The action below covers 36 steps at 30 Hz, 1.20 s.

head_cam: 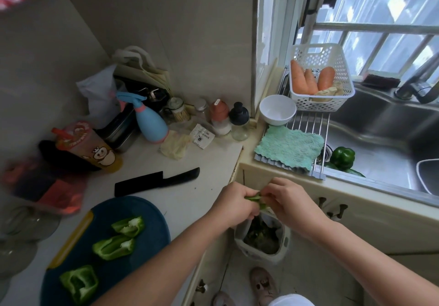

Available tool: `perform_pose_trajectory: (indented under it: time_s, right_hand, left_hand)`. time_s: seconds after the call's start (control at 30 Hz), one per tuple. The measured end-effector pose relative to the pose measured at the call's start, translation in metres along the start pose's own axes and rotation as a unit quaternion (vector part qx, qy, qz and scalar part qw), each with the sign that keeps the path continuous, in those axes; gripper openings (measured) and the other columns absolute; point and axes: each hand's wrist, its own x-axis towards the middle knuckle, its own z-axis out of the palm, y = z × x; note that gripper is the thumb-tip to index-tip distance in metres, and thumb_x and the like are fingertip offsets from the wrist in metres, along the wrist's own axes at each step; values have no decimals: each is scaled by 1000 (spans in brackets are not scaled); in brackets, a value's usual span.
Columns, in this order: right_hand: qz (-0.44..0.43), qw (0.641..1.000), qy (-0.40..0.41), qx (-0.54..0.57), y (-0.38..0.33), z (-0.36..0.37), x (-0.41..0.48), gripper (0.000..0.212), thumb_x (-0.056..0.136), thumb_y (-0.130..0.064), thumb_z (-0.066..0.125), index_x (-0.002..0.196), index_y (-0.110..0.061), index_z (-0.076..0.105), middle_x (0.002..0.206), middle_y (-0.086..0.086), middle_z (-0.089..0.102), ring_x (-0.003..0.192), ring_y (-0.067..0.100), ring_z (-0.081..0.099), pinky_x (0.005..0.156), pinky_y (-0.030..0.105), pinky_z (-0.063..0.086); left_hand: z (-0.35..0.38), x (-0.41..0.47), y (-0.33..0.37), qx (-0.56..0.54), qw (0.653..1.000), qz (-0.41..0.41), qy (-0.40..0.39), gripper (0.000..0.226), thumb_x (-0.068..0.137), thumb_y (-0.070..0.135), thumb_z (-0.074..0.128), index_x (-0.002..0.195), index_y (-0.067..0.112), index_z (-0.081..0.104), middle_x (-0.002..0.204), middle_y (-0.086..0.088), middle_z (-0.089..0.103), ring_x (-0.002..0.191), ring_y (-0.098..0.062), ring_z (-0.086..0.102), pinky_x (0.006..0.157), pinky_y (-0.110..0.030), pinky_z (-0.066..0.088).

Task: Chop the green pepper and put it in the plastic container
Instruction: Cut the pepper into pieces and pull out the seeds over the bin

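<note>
Standing at corner of counter (pixel 204 191), holding one green pepper piece (pixel 255 198) w/ both hands, out past counter edge & above a waste bin (pixel 240 236) on the floor. Gripping it w/ left hand (pixel 234 204), fingers curled round its left end. Pinching same piece w/ right hand (pixel 288 201), fingertips bunched at its right end. Most of piece hidden by fingers, so cannot tell which part is being pinched. Green scraps inside bin, right beneath the hands.

On dark blue cutting board (pixel 133 206) at lower left: 3 more cut pepper chunks, insides showing, well apart from hands & from each other: far piece (pixel 128 226) toward board's back, middle piece (pixel 113 246) just nearer, near piece (pixel 79 284) at bottom of view. Just beyond board, flat on counter: black knife (pixel 155 182), touched by neither hand.

Over to the right, in sink (pixel 384 139): whole green pepper (pixel 342 158), beside end of roll-up rack (pixel 308 120) spanning sink's left side. On rack: green cloth (pixel 289 145) at front, white bowl (pixel 277 109) behind it, white basket (pixel 320 58) w/ carrots (pixel 299 77) next to bowl, by the window.

At back of counter vs. wall: blue spray bottle (pixel 149 121), drink cup (pixel 88 144) w/ straw, small jars, bags. At far left edge: sth clear & blurred; cannot tell what.
</note>
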Motion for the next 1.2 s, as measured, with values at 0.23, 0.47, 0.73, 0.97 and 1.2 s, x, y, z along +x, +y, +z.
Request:
perform_pose_trajectory:
  time_s: [0.23, 0.47, 0.73, 0.97, 1.2]
  right_hand:
    - [178, 974, 70, 118, 3, -2, 12, 5, 84, -19, 70, 83, -14, 72, 76, -7, 65, 70, 4, 59, 66, 23, 49]
    - [213, 974, -66, -26, 28, 10, 9, 22, 92, -16, 57, 77, -24, 72, 83, -2, 68, 78, 19, 61, 69, 28, 44]
    - [158, 965, -145, -153, 42, 31, 6, 16, 76, -5, 53, 65, -15, 56, 76, 1, 56, 68, 21, 52, 55, 29, 36]
    - [143, 952, -202, -180, 30, 42, 14, 35, 74, 3, 48, 99, -14, 67, 96, 3, 62, 88, 23, 61, 73, 35, 54]
    - [71, 990, -111, -42, -35, 42, 55, 15, 92, -21, 54, 104, -16, 60, 103, -3, 59, 90, 18, 59, 80, 33, 51]
  left_hand:
    - [7, -7, -4, -151, 988, -15, 7, 38, 89, 4, 58, 127, 7, 56, 104, -7, 69, 87, -12, 70, 78, -25, 57]
    - [2, -14, -16, -275, 959, -63, 7, 38, 87, 6, 63, 123, 4, 55, 100, -13, 71, 84, -17, 72, 72, -24, 58]
    - [-18, -12, -31, -300, 941, -81, 135, 22, 82, 21, 71, 94, 3, 69, 83, -9, 73, 70, -14, 70, 58, -20, 54]
    - [-23, -16, -41, -276, 946, -70, 155, 16, 86, 15, 66, 93, 2, 68, 84, -12, 72, 71, -15, 71, 68, -24, 58]
    - [-75, -43, -61, -303, 929, -24, 212, 9, 90, 17, 60, 92, 11, 66, 88, -7, 70, 76, -14, 69, 65, -22, 55]
